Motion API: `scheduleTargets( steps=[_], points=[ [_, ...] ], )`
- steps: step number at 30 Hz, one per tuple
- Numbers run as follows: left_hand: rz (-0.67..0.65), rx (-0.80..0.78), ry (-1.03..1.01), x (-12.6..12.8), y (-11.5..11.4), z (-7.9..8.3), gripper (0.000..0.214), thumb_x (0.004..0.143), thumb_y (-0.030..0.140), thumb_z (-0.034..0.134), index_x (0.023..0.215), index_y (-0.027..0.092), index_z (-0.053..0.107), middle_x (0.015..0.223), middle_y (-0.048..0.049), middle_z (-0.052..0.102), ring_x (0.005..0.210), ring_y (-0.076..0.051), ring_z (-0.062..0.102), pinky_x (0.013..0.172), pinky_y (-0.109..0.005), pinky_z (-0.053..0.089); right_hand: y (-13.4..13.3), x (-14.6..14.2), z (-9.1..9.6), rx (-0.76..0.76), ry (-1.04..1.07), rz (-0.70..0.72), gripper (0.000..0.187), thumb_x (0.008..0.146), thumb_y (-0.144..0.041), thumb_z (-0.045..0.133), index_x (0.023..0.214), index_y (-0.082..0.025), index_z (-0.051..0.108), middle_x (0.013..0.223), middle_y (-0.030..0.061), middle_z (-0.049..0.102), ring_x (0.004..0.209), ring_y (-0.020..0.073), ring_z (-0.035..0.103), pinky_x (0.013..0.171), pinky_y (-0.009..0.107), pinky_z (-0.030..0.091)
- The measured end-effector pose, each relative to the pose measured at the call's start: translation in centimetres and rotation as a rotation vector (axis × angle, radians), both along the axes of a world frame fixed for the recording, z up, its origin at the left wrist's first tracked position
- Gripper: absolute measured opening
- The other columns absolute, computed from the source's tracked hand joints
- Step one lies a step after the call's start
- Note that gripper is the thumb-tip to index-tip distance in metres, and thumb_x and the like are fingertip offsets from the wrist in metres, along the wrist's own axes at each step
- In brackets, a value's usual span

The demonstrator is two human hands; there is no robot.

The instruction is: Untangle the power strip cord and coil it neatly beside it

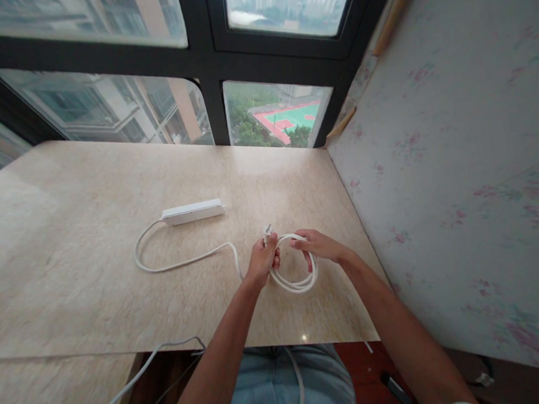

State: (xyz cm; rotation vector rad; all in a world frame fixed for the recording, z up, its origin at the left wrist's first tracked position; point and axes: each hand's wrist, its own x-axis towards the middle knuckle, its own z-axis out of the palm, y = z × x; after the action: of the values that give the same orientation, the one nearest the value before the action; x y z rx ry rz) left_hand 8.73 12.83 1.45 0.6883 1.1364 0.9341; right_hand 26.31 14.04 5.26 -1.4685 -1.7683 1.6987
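A white power cord (299,287) is wound into a loose coil of several loops above the stone-look ledge. My left hand (263,258) is closed round the left side of the coil, with the cord's plug (268,229) sticking up past the thumb. On the coil's right side my right hand (317,246) curls its fingers round the loops. From the left hand the cord runs left across the ledge in a bend to a white power strip (193,212), which lies flat farther back.
The beige ledge (90,241) meets dark-framed windows (212,63) at the back and a flowered wall (459,181) on the right. A second pale cable (138,374) hangs over the front left edge. My legs (284,387) are close against the front edge.
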Motion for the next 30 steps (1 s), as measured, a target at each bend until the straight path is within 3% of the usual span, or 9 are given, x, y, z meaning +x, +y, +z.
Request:
scheduleTargets(
  steps=[5,10,16,21,26,30],
  points=[
    [0.054,0.029,0.119,0.3,0.1,0.4,0.045,0.082,0.056,0.055,0.085,0.012,0.050,0.067,-0.0011,0.053,0.044,-0.009,0.048,0.042,-0.021,0.035,-3.2,-0.6,-2.7,0.027,0.149,-0.296,0.050,0.084,-0.064,0.050,0.094,-0.015,0.052,0.050,-0.0020,0.052,0.042,0.0151,0.052,0.043,0.025,0.042],
    [0.015,0.068,0.236,0.7,0.0,0.9,0.022,0.083,0.034,0.052,0.081,0.012,0.054,0.074,-0.0041,0.056,0.065,-0.014,0.058,0.050,-0.021,0.040,-5.4,-1.3,-4.0,0.060,0.275,-0.519,0.048,0.081,-0.063,0.055,0.082,-0.016,0.048,0.062,0.0005,0.054,0.049,0.0111,0.049,0.047,0.023,0.038],
    [-0.119,0.284,0.402,0.9,0.0,0.4,0.019,0.082,0.025,0.048,0.081,0.013,0.063,0.078,-0.0054,0.062,0.070,-0.014,0.055,0.060,-0.021,0.041,-6.1,-2.1,-5.3,0.099,0.376,-0.704,0.049,0.077,-0.064,0.059,0.085,-0.018,0.045,0.054,-0.0066,0.029,0.042,0.0070,0.026,0.039,0.021,0.022],
    [-0.178,0.497,0.458,1.0,-0.2,0.8,0.029,0.086,0.028,0.051,0.103,0.017,0.072,0.099,-0.0075,0.068,0.091,-0.021,0.060,0.085,-0.031,0.043,-6.4,-2.1,-5.9,0.097,0.402,-0.758,0.048,0.076,-0.061,0.063,0.087,-0.018,0.047,0.055,-0.0063,0.031,0.043,0.0066,0.028,0.039,0.021,0.023],
    [-0.225,0.676,0.605,0.7,0.2,0.9,0.026,0.082,0.027,0.058,0.102,0.017,0.073,0.103,-0.0095,0.067,0.104,-0.023,0.055,0.097,-0.036,0.039,-6.5,-1.7,-5.9,0.078,0.456,-0.770,0.049,0.074,-0.062,0.065,0.085,-0.017,0.048,0.051,-0.0076,0.030,0.040,0.0057,0.026,0.037,0.020,0.022],
    [-0.451,0.726,0.364,0.3,0.6,0.3,0.038,0.090,0.035,0.051,0.120,0.017,0.064,0.120,-0.0071,0.062,0.112,-0.018,0.056,0.101,-0.031,0.039,-6.5,-1.6,-5.8,0.056,0.541,-0.762,0.049,0.074,-0.061,0.067,0.081,-0.016,0.048,0.048,-0.0087,0.027,0.039,0.0045,0.023,0.037,0.018,0.020]
  ],
)
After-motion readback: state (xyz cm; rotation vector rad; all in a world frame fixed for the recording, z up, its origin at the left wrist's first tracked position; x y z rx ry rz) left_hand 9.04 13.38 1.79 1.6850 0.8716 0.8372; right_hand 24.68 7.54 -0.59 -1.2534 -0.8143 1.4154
